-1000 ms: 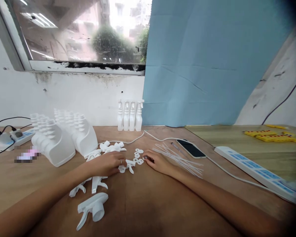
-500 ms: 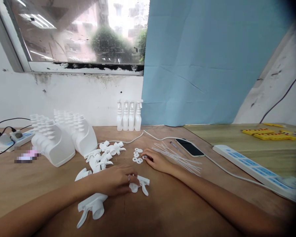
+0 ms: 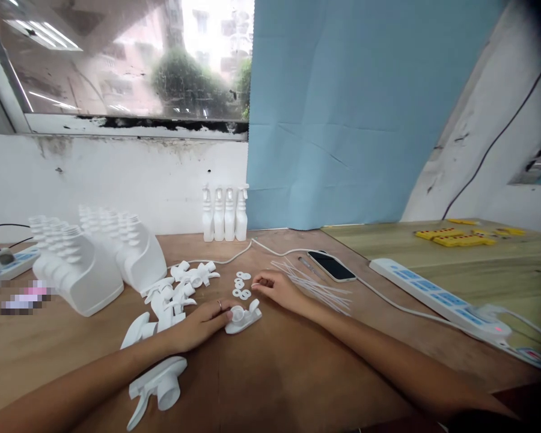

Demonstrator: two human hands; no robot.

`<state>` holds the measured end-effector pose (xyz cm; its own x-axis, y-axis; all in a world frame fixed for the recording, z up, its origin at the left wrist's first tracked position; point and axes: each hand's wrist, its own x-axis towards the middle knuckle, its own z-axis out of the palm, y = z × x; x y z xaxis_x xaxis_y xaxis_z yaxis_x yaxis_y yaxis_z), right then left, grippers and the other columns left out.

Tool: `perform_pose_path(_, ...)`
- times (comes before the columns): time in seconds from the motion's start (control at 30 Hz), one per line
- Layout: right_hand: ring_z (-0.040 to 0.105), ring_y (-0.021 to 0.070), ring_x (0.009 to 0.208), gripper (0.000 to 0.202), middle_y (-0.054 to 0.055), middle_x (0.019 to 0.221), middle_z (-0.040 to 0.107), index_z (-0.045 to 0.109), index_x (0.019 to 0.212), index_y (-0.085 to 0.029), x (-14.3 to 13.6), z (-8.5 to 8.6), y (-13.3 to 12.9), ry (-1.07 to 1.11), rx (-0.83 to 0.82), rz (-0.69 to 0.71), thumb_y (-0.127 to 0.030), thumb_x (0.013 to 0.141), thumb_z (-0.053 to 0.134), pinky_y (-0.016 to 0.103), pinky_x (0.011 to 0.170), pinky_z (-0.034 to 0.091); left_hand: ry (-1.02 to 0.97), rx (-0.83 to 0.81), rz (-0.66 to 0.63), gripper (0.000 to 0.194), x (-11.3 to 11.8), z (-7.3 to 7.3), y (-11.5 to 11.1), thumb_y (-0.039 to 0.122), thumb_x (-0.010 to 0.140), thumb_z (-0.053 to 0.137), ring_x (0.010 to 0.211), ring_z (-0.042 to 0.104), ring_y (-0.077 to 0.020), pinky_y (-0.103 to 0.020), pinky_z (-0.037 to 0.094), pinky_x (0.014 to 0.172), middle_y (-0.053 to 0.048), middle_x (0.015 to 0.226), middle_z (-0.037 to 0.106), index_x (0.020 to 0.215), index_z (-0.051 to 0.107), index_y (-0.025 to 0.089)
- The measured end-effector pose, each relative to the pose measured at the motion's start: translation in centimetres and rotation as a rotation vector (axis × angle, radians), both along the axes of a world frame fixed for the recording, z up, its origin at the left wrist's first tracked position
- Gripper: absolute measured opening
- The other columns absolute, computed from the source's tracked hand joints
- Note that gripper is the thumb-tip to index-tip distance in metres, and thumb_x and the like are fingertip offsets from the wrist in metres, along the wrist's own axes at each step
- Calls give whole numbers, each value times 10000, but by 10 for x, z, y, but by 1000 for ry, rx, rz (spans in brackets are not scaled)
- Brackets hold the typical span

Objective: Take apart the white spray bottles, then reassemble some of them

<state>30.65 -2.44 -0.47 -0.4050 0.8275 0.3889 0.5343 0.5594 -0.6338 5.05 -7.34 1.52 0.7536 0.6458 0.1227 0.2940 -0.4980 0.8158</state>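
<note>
My left hand (image 3: 210,322) is closed on a white trigger spray head (image 3: 243,320), with thumb and fingers at its round collar. The collar's opening faces up, and the trigger sticks up on the right. Just to the right, my right hand (image 3: 277,290) pinches a thin white washer (image 3: 255,285), seen nearly edge-on, a little above the table. Several flat white washers (image 3: 241,284) lie between the hands, beyond the held spray head. A pile of white spray heads (image 3: 175,297) spreads behind my left hand, and another spray head (image 3: 160,385) lies in front of my left forearm.
Rows of white bottles (image 3: 94,276) lie on their sides at left. Several upright spray bottles (image 3: 225,216) stand by the wall. Thin white tubes (image 3: 315,288), a pen (image 3: 309,264) and a phone (image 3: 331,266) lie right, near a power strip (image 3: 437,297) and its cable.
The spray head in my left hand has been turned so its collar faces up. My right hand has raised a washer off the table. The whole view has swung to the right.
</note>
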Motion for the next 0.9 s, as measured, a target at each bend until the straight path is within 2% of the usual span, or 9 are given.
perform_pose_path(0.07,596,151,744,164,31,866,683,687,877,-198,-7,12,-13,28,39,30,-310,894,569,261,660,462,17,-10,10,366,0,0,0,434,991,367,1133,540,-200,-356,364,1041,-39,1235,610,1231,570,247)
perform_pose_path(0.17,621,180,918,180,65,994,671,702,920,-217,-18,25,-34,62,213,139,-266,919,528,304,800,492,11,11,-14,357,1,2,-2,415,995,359,1146,521,-194,-344,345,1052,-45,1256,590,1233,557,238)
perform_pose_path(0.27,610,182,944,207,86,1004,648,695,978,-212,-26,28,-48,-2,356,292,-194,921,496,328,849,494,-16,35,-51,333,2,4,-3,385,996,355,1140,502,-188,-344,330,1055,-56,1239,568,1217,543,222)
perform_pose_path(0.37,599,183,922,232,91,1005,648,675,1039,-207,-27,22,-52,-83,409,405,-162,911,487,333,835,503,17,63,-68,280,4,0,-2,394,947,464,919,535,-178,-311,429,863,-41,1025,584,1129,555,201)
perform_pose_path(0.47,593,188,973,264,106,1076,626,644,1121,-200,-24,17,-50,-99,402,470,-172,901,501,334,856,506,86,82,-2,271,4,-6,-1,358,844,611,706,472,-147,-267,400,649,4,829,524,1041,551,182)
perform_pose_path(0.6,573,192,1088,340,123,1189,583,562,1233,-197,-20,14,-48,-111,338,496,-173,896,523,337,939,479,151,37,82,220,5,-6,-2,308,808,614,632,443,-135,-257,355,586,32,711,475,969,556,170)
perform_pose_path(0.77,562,195,1103,263,120,1163,575,522,1124,-200,-21,8,-46,-79,327,456,-184,867,576,345,937,474,71,-28,134,423,5,-5,-6,258,790,598,644,505,-140,-249,400,584,24,787,555,1167,418,189)
perform_pose_path(0.83,562,197,1079,259,120,1152,557,526,1080,-192,-22,5,-46,-93,322,443,-217,842,627,331,903,486,47,4,147,426,5,-7,-8,254,803,584,643,526,-137,-246,414,584,18,823,581,1176,384,200)
perform_pose_path(0.9,554,201,1078,300,123,1166,533,534,1078,-186,-22,3,-45,-107,314,424,-249,818,670,327,896,487,72,100,150,341,4,-10,-9,259,821,573,643,544,-141,-245,412,585,26,785,581,1121,417,210)
